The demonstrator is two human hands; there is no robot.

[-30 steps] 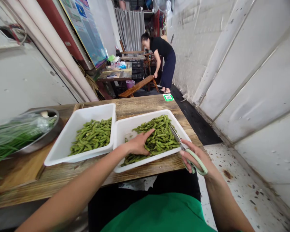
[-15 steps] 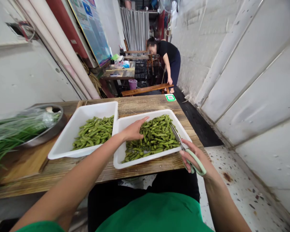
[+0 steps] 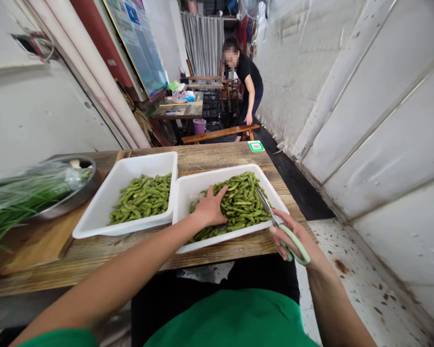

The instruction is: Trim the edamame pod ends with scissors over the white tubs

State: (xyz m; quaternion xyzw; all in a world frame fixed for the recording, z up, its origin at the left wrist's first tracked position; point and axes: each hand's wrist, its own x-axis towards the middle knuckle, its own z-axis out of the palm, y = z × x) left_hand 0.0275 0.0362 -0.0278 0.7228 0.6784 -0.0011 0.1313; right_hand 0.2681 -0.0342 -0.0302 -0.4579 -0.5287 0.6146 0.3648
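My left hand lies with fingers spread on the green soybean pods in the right white tray. The pods hide some of its fingertips. At that tray's right end, my right hand is closed around the pale green handles of a pair of scissors. Their metal blades point up and left over the pods, slightly apart. Left of it stands a second white tray, holding another heap of soybean pods.
On the left, a metal bowl holds long green stalks partly wrapped in plastic, beside a wooden board. A green code card lies at the table's far edge. Beyond it, another person bends over a wooden bench.
My left hand has moved right and down onto the pods. The right hand and scissors stay nearly still. The other person has shifted and raised their head a little.
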